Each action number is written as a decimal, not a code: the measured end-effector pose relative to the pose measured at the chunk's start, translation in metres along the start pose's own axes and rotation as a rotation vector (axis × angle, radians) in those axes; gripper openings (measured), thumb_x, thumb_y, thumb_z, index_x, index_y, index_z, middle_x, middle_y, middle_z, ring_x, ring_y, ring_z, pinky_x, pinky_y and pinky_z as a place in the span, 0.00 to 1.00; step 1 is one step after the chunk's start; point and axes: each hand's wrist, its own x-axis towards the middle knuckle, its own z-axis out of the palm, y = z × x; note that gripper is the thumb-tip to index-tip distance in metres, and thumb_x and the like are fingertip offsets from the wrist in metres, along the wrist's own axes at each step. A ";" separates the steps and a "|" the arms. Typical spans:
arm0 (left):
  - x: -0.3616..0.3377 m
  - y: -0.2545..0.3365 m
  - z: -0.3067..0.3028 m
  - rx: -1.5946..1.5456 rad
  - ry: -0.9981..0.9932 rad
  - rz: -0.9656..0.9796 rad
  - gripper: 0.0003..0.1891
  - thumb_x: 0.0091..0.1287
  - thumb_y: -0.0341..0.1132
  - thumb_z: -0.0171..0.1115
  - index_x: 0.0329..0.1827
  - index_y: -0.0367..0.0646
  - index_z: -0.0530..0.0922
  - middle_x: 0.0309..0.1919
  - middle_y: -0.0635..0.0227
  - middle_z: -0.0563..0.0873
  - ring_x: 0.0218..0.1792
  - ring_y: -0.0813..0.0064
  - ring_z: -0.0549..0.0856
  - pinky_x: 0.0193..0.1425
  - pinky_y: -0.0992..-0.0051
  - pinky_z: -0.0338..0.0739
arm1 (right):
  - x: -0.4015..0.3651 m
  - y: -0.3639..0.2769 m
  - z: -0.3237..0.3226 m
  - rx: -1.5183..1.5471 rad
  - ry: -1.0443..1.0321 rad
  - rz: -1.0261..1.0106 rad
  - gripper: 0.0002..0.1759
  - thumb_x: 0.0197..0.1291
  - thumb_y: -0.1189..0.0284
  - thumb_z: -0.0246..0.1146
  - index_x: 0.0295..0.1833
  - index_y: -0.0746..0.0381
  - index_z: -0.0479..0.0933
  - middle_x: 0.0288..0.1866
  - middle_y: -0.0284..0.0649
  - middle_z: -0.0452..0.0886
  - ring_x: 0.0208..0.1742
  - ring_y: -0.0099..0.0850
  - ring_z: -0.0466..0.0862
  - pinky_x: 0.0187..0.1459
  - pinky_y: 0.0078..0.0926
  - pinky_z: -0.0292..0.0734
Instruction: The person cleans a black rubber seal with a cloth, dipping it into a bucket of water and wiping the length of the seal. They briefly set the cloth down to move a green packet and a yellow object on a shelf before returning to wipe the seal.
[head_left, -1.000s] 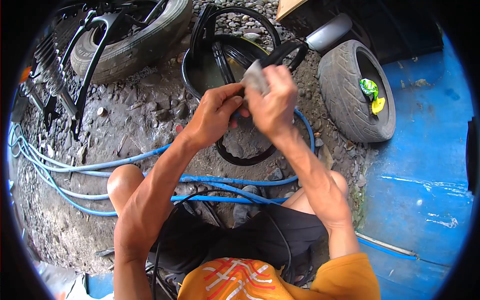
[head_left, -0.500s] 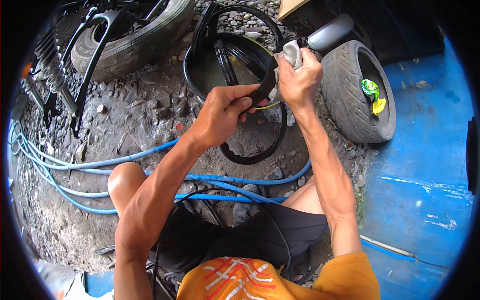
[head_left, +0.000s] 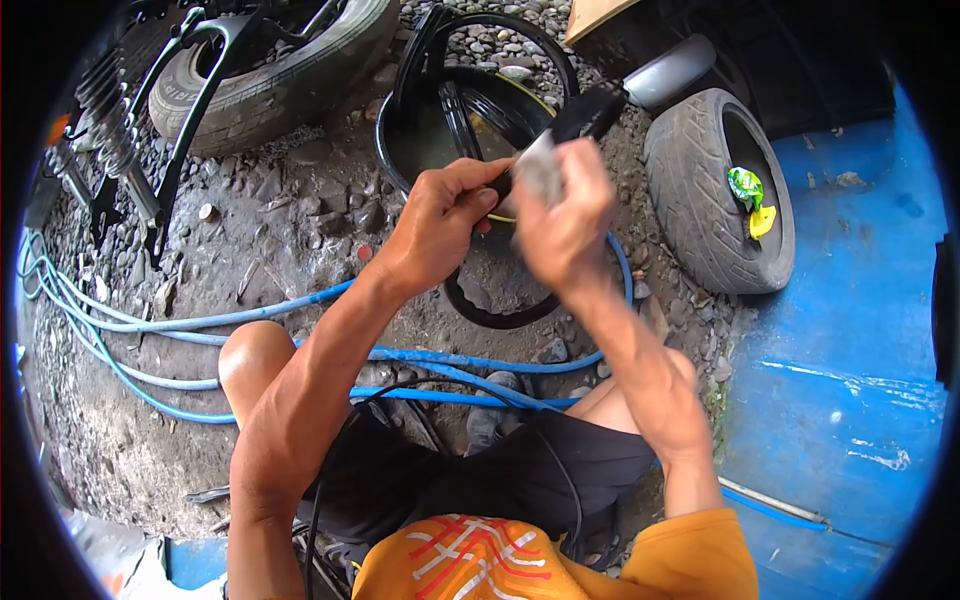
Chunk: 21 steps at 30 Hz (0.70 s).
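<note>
My left hand [head_left: 437, 218] is closed on a black inner tube [head_left: 588, 112], pinching it between thumb and fingers. Part of the tube hangs as a loop below the hands, and other black loops stand in and over a black basin [head_left: 383, 150] with murky water. A grey cloth [head_left: 541, 168] is bunched in my right hand [head_left: 568, 222], which is blurred by motion. The cloth lies against the tube just right of my left hand. My right fingers partly hide the contact.
A worn tire [head_left: 690, 190] with a green and yellow wrapper [head_left: 745, 186] stands at right, beside a blue sheet [head_left: 840, 330]. Another tire [head_left: 270, 100] and a black metal frame with springs [head_left: 190, 130] are upper left. Blue hoses [head_left: 440, 357] cross the stony ground.
My right hand has moved left and down with the cloth, toward my left hand, uncovering more of the tube at right. My left hand stays nearly in place.
</note>
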 end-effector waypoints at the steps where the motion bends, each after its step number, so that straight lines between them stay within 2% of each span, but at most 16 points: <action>1: 0.000 0.000 -0.002 -0.002 -0.013 0.018 0.16 0.75 0.22 0.53 0.62 0.35 0.80 0.38 0.75 0.80 0.36 0.87 0.75 0.41 0.81 0.73 | -0.010 -0.011 0.002 0.082 -0.067 0.009 0.09 0.55 0.76 0.67 0.35 0.68 0.74 0.36 0.50 0.74 0.29 0.49 0.77 0.31 0.45 0.72; 2: -0.001 -0.002 -0.004 0.014 -0.026 0.019 0.16 0.75 0.22 0.53 0.62 0.34 0.80 0.38 0.75 0.80 0.36 0.87 0.75 0.41 0.81 0.73 | -0.018 -0.016 0.010 0.175 -0.008 0.019 0.09 0.55 0.76 0.67 0.35 0.68 0.74 0.36 0.50 0.73 0.30 0.49 0.77 0.31 0.45 0.72; 4: 0.000 -0.004 -0.007 0.043 -0.059 0.023 0.15 0.75 0.22 0.52 0.61 0.33 0.80 0.38 0.75 0.80 0.35 0.87 0.75 0.41 0.81 0.72 | -0.009 -0.009 0.004 0.144 -0.010 0.057 0.10 0.56 0.75 0.67 0.35 0.68 0.73 0.35 0.50 0.73 0.30 0.48 0.77 0.30 0.44 0.72; 6: 0.001 0.007 -0.003 0.116 -0.044 0.060 0.17 0.73 0.20 0.52 0.63 0.34 0.80 0.37 0.72 0.79 0.34 0.84 0.75 0.40 0.80 0.72 | 0.015 0.009 -0.005 -0.018 0.075 -0.007 0.10 0.58 0.74 0.67 0.34 0.68 0.73 0.34 0.49 0.73 0.29 0.47 0.77 0.30 0.44 0.71; 7: -0.002 0.011 -0.001 0.139 -0.048 0.057 0.18 0.72 0.20 0.52 0.64 0.34 0.79 0.37 0.71 0.79 0.34 0.84 0.75 0.40 0.80 0.72 | 0.028 0.022 -0.009 -0.099 0.109 0.034 0.09 0.58 0.74 0.65 0.32 0.68 0.73 0.29 0.48 0.72 0.29 0.45 0.77 0.29 0.43 0.70; 9: -0.005 0.015 0.004 0.132 -0.067 0.063 0.22 0.71 0.19 0.52 0.66 0.37 0.79 0.38 0.69 0.79 0.33 0.82 0.75 0.40 0.79 0.72 | 0.043 0.058 -0.014 0.011 0.158 0.187 0.09 0.58 0.75 0.67 0.32 0.69 0.75 0.24 0.46 0.77 0.26 0.37 0.81 0.26 0.39 0.72; 11: -0.005 0.015 0.002 0.201 -0.080 0.020 0.23 0.71 0.20 0.53 0.69 0.38 0.76 0.40 0.69 0.80 0.36 0.82 0.76 0.43 0.80 0.73 | 0.049 0.060 -0.016 0.264 0.177 0.319 0.09 0.59 0.75 0.68 0.33 0.69 0.76 0.23 0.44 0.80 0.22 0.32 0.82 0.22 0.33 0.74; 13: -0.004 0.011 0.002 0.240 -0.067 0.047 0.25 0.71 0.20 0.53 0.72 0.38 0.73 0.42 0.69 0.81 0.39 0.81 0.77 0.48 0.80 0.74 | 0.045 0.053 -0.022 0.596 0.164 0.432 0.08 0.61 0.76 0.68 0.34 0.69 0.76 0.23 0.43 0.83 0.19 0.28 0.82 0.19 0.29 0.76; 14: -0.003 0.007 0.005 0.244 -0.052 0.097 0.26 0.71 0.21 0.53 0.74 0.38 0.71 0.44 0.69 0.81 0.41 0.81 0.78 0.51 0.79 0.74 | 0.042 0.043 -0.024 0.610 0.107 0.457 0.07 0.63 0.78 0.66 0.34 0.68 0.76 0.24 0.41 0.83 0.16 0.25 0.80 0.17 0.26 0.77; 15: -0.002 0.004 0.007 0.248 -0.038 0.147 0.28 0.71 0.21 0.53 0.76 0.38 0.69 0.45 0.69 0.82 0.43 0.80 0.78 0.54 0.79 0.74 | 0.035 0.031 -0.025 0.580 -0.009 0.530 0.07 0.61 0.78 0.67 0.34 0.68 0.76 0.24 0.42 0.82 0.18 0.27 0.81 0.19 0.28 0.77; 16: -0.001 0.005 0.009 0.179 -0.038 0.088 0.28 0.70 0.20 0.53 0.75 0.37 0.69 0.46 0.65 0.83 0.46 0.76 0.80 0.56 0.76 0.74 | 0.029 0.018 -0.025 0.549 -0.125 0.600 0.07 0.59 0.77 0.68 0.34 0.68 0.76 0.25 0.44 0.82 0.20 0.30 0.82 0.22 0.30 0.76; 18: -0.002 0.011 0.014 0.043 -0.037 -0.033 0.29 0.67 0.18 0.54 0.73 0.35 0.70 0.48 0.58 0.85 0.51 0.67 0.84 0.61 0.70 0.74 | 0.005 0.016 -0.009 0.221 -0.117 0.300 0.10 0.54 0.76 0.70 0.33 0.69 0.75 0.28 0.47 0.79 0.27 0.37 0.82 0.28 0.35 0.75; 19: -0.001 0.008 0.011 0.105 -0.060 -0.005 0.29 0.67 0.18 0.55 0.73 0.36 0.70 0.50 0.56 0.85 0.53 0.67 0.84 0.62 0.69 0.74 | 0.001 0.012 -0.009 0.316 -0.074 0.361 0.12 0.49 0.75 0.71 0.32 0.69 0.75 0.31 0.50 0.77 0.32 0.42 0.81 0.33 0.39 0.73; 21: 0.000 -0.001 0.003 0.227 -0.102 0.052 0.29 0.66 0.18 0.56 0.73 0.37 0.71 0.56 0.53 0.85 0.58 0.66 0.84 0.63 0.69 0.74 | 0.009 0.029 -0.010 0.230 -0.005 0.328 0.11 0.51 0.75 0.71 0.31 0.68 0.75 0.29 0.48 0.79 0.30 0.38 0.81 0.31 0.37 0.73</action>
